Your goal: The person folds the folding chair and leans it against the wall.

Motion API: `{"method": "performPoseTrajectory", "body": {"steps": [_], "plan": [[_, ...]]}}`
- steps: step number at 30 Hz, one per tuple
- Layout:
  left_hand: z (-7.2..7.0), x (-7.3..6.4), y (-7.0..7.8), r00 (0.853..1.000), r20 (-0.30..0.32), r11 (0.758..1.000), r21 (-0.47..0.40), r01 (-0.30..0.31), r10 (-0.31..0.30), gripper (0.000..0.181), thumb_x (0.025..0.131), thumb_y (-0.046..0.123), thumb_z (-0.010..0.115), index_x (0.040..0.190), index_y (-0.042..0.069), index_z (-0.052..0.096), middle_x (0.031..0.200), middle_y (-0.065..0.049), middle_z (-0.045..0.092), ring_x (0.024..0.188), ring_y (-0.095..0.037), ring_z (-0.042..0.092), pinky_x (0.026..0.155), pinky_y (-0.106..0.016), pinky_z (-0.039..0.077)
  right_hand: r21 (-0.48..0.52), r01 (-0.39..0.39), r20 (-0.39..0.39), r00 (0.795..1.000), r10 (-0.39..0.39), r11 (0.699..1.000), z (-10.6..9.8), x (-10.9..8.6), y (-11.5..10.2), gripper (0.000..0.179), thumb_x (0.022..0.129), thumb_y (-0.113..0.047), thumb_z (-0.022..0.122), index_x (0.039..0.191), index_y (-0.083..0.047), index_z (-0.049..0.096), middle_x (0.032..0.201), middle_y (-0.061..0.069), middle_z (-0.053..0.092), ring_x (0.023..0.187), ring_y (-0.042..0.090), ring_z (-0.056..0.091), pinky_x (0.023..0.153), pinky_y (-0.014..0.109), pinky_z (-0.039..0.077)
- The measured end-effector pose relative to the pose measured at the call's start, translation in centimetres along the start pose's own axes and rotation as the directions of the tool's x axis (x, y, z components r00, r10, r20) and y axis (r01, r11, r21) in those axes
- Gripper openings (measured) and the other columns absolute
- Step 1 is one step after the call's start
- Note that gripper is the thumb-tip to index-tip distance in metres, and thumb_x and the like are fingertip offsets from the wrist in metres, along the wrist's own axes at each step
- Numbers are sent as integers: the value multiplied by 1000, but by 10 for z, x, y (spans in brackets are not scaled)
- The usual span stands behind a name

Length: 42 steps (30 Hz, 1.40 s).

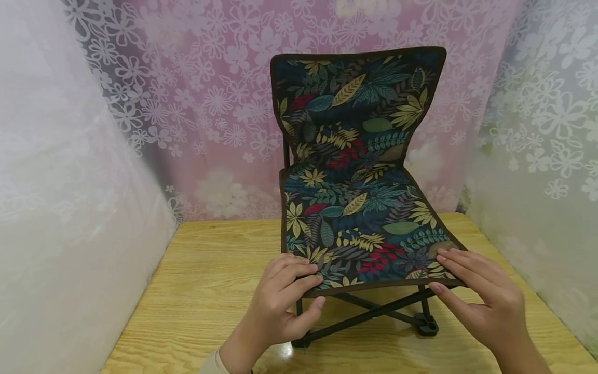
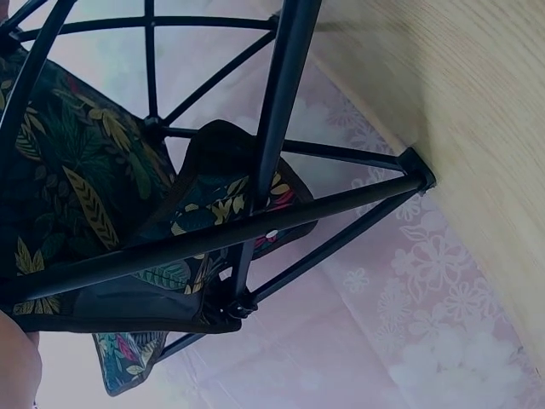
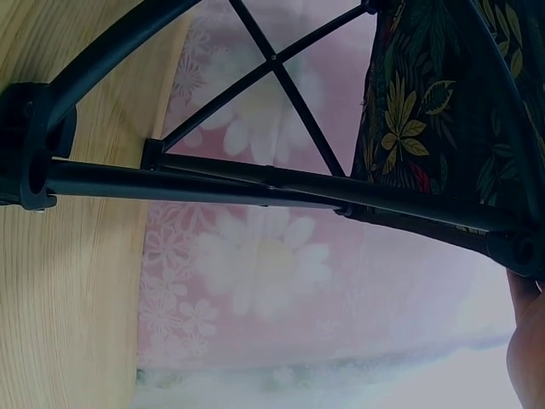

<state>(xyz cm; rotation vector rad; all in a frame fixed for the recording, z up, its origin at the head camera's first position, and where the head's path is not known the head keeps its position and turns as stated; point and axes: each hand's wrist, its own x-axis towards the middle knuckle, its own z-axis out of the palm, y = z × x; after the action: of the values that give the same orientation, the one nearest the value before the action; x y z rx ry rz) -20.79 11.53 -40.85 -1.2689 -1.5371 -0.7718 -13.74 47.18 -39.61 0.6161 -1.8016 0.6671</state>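
A folding chair [image 1: 355,208] with dark leaf-print fabric and a black frame stands unfolded in the head view. My left hand [image 1: 285,298] grips the front left corner of its seat, fingers over the fabric and thumb below the edge. At the opposite front corner my right hand [image 1: 486,291] holds on the same way, its thumb at the front edge. Both wrist views look from below at the crossed black tubes [image 2: 204,234]. In the right wrist view a plastic foot [image 3: 34,145] joins the tubes. Only a sliver of each hand shows there.
The chair stands on a wood-grain tabletop [image 1: 210,275]. Behind it hangs a pink flowered curtain [image 1: 210,104]. Pale translucent sheets flank the table on the left [image 1: 70,182] and the right [image 1: 537,171].
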Motion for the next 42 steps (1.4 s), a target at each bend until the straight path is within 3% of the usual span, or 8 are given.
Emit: {"method": "performPoseTrajectory", "body": {"steps": [5,15,37,42], "plan": [[1,1,1,1000,-16,1000,-2,5,-5,23,99,26,68,104,8,82,105,-9,78,104,-28,71,94,-45,56,-4,4,-7,1000,-4,1000,2,6,-5,63,95,-53,76,105,9,81,119,5,80,129,-1,64,117,18,44],[3,0,3,999,-32,1000,8,15,-15,25,100,27,67,103,8,82,104,-10,78,102,-29,71,93,-47,56,1,17,9,1000,-17,1000,-2,-1,2,60,95,-52,78,108,7,82,115,12,81,128,2,66,117,18,44],[4,3,5,998,-60,1000,8,20,-20,25,100,26,67,99,7,82,100,-10,78,98,-31,71,90,-49,56,33,42,70,997,-45,999,-9,1,8,54,99,-47,75,111,5,81,118,12,80,131,6,66,119,20,43],[4,3,5,998,-64,1000,6,22,-21,24,99,26,68,100,6,82,100,-11,78,99,-31,71,91,-49,56,88,63,71,995,-70,994,-10,5,7,52,99,-44,76,109,7,81,117,13,80,130,7,66,119,21,43]]}}
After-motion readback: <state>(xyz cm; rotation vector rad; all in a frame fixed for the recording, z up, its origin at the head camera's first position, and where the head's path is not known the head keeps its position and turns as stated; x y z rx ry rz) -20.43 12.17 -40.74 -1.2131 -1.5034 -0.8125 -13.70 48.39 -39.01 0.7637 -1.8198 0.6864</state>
